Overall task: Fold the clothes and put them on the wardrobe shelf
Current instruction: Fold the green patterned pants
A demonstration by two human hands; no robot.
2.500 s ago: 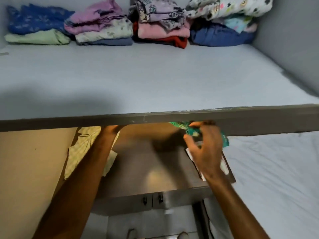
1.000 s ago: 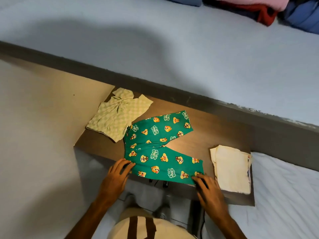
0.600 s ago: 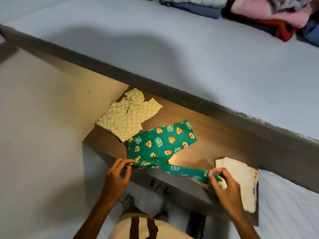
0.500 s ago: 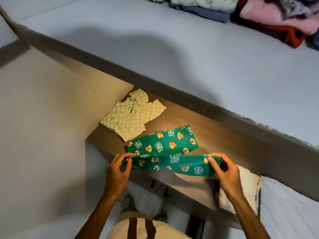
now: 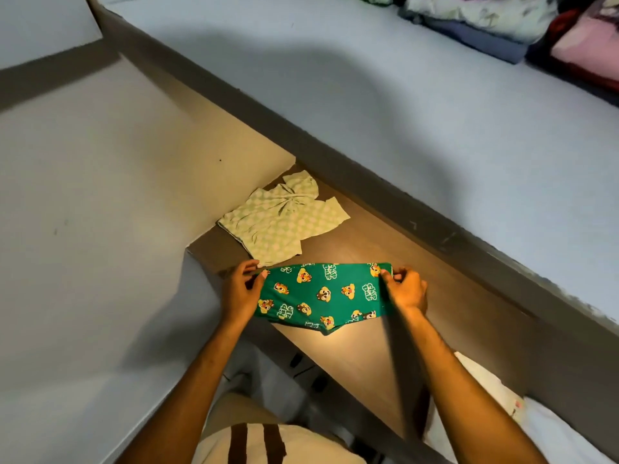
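We hold the green printed garment (image 5: 321, 296) over the brown wooden surface (image 5: 385, 346), doubled and stretched flat between both hands. Our left hand (image 5: 239, 293) pinches its left end between thumb and fingers; our right hand (image 5: 405, 291) pinches its right end likewise. A pale checked garment (image 5: 281, 222) lies just beyond. Folded clothes (image 5: 502, 21) sit at the back of the wardrobe shelf (image 5: 402, 112).

Bare brown wooden surface (image 5: 418, 289) lying open right of green printed cloth (image 5: 321, 296); pale checked garment (image 5: 284, 222) blocking back-left; grey shelf edge (image 5: 402, 209) overhanging rear; cream folded cloth (image 5: 492, 393) occupying near-right corner.
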